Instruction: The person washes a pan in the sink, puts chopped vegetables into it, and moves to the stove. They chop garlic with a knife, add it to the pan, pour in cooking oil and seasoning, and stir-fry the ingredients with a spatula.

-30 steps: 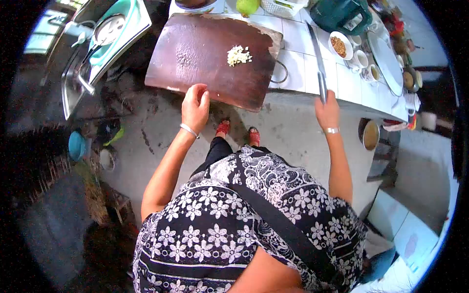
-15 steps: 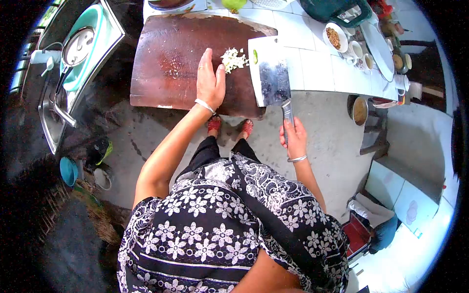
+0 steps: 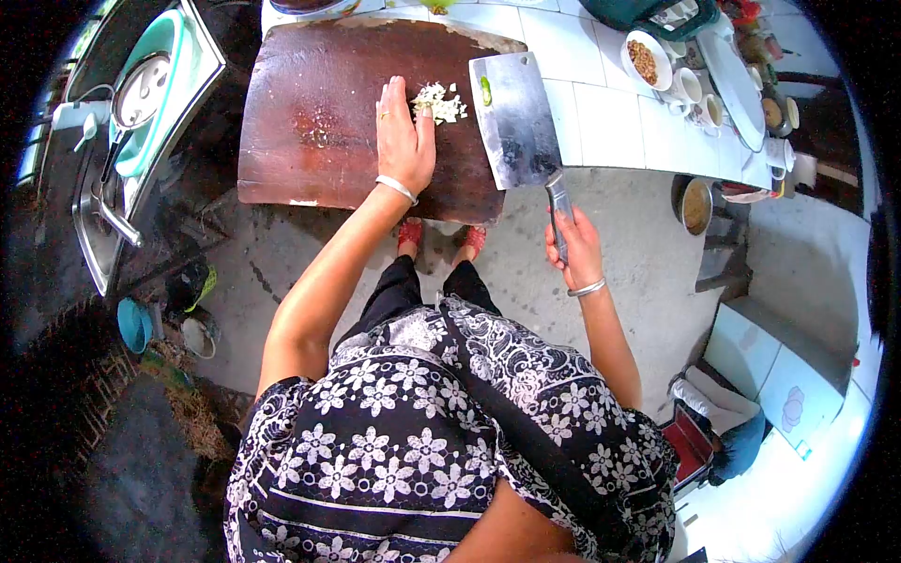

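Observation:
On the brown wooden cutting board (image 3: 310,75) lies a small heap of finely chopped pale pieces (image 3: 439,103), perhaps garlic. My left hand (image 3: 404,136) rests beside it with fingers stretched out, its thumb against the heap's near edge. My right hand (image 3: 575,246) is closed round the handle of a cleaver (image 3: 518,117). The broad blade lies nearly flat over the board's right edge. A green piece of pepper (image 3: 486,91) sits on the blade's left part. Whether the blade touches the board, I cannot tell.
White tiles (image 3: 610,131) continue right of the board. A bowl of brown bits (image 3: 643,61), cups (image 3: 688,86) and an oval plate (image 3: 732,89) stand there. At left is a sink (image 3: 99,235) with a teal basin (image 3: 174,47) and a pan (image 3: 141,89).
The cleaver's blade has tilted, its face catching the light differently. My right hand has shifted slightly right and up. My left fingers have drawn closer together beside the chopped heap.

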A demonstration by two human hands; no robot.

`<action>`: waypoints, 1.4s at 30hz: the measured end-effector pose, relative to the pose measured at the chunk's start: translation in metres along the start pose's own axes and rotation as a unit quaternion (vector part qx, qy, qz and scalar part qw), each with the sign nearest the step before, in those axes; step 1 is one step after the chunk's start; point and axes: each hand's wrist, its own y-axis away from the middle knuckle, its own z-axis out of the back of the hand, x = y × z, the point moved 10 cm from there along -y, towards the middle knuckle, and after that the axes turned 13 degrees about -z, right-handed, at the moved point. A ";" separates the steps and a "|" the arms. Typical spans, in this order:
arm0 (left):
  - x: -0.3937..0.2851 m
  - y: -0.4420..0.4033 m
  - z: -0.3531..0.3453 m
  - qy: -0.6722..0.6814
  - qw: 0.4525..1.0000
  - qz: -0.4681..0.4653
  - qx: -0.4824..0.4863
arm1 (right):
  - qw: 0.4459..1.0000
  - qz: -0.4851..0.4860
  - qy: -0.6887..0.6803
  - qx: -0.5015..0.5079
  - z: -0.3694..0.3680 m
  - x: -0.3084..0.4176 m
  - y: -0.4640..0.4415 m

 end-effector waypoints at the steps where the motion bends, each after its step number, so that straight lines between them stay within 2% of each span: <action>1: 0.007 -0.013 -0.029 -0.004 1.000 0.008 0.006 | 1.000 -0.007 0.002 0.002 0.013 0.010 -0.022; 4: 0.019 -0.043 -0.098 -0.018 0.999 0.015 0.024 | 0.999 -0.036 0.003 0.020 0.039 0.022 -0.071; 6: 0.023 -0.054 -0.116 -0.009 0.999 0.027 0.030 | 0.999 -0.042 0.010 0.028 0.037 0.024 -0.084; 16: 0.033 -0.062 -0.080 0.052 0.996 0.071 0.013 | 0.996 -0.049 0.002 0.068 -0.047 0.017 -0.065; 19: 0.032 -0.063 -0.073 0.117 0.989 0.088 0.014 | 0.996 -0.049 -0.013 0.071 -0.063 0.012 -0.060; 20: 0.031 -0.063 -0.071 0.131 0.988 0.083 0.007 | 0.996 -0.047 -0.017 0.070 -0.066 0.010 -0.059; 23: 0.014 -0.064 -0.058 0.047 0.999 0.011 -0.008 | 0.994 -0.056 -0.047 0.083 -0.073 0.007 -0.058; 27: -0.024 -0.061 -0.057 0.061 0.995 -0.073 0.043 | 0.993 -0.056 -0.065 0.087 -0.060 0.000 -0.061; 32: -0.041 -0.039 -0.050 0.099 0.989 -0.085 0.068 | 0.992 -0.059 -0.082 0.075 -0.024 -0.009 -0.064; 35: -0.011 -0.013 -0.052 -0.015 0.994 -0.042 0.104 | 0.994 -0.059 -0.077 0.059 -0.001 -0.013 -0.060; 39: 0.014 0.004 -0.060 -0.171 0.969 -0.023 0.177 | 0.995 -0.061 -0.056 0.057 0.013 -0.018 -0.059; 42: 0.022 0.002 -0.070 -0.223 0.953 -0.009 0.204 | 0.995 -0.067 -0.042 0.062 0.008 -0.021 -0.061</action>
